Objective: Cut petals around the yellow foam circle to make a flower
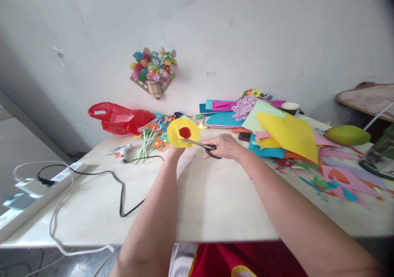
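A round yellow craft sheet [174, 131] with a dark red patch [185, 132] in its middle is held up above the table. My left hand [177, 152] grips it from behind and below, and the sheet hides most of those fingers. My right hand [227, 146] is closed round the dark handles of a pair of scissors [200, 144]. The blades point left and lie across the lower part of the yellow sheet, below the red patch. Whether the blades are spread or together is hard to tell.
On the left are a glue gun [124, 153], pale green sticks [145, 146], a red plastic bag [118, 119], and a power strip [66, 178] with trailing cords. Coloured sheets [285, 131], scraps [341, 182], a green mango-like fruit [347, 134] and a jar [380, 154] occupy the right.
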Demonstrator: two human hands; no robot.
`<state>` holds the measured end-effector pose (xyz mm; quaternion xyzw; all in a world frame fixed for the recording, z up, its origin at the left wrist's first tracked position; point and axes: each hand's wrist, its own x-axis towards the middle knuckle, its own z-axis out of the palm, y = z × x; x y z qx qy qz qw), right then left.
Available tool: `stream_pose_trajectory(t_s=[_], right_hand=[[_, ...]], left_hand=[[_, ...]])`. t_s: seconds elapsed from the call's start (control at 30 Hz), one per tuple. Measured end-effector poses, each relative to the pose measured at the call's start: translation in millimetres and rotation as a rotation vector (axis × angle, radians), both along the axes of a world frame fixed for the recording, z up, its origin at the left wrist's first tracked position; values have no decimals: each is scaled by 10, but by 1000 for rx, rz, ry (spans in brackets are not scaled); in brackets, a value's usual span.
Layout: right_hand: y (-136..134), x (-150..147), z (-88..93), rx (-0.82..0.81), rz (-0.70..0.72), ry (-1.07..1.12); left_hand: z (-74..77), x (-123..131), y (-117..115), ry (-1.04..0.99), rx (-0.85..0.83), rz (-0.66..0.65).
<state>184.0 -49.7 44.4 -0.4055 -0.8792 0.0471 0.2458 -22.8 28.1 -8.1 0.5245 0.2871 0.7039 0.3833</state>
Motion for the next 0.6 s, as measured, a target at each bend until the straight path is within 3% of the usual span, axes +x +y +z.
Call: stream_pose_trajectory(t_s=[0.2,0.6], right_hand=[[14,-2,6,-30,-3,2],[67,0,-31,-46,4,80]], left_hand=[[-94,-15,102,-32,-39,-44],[-41,27,59,-139,7,-35]])
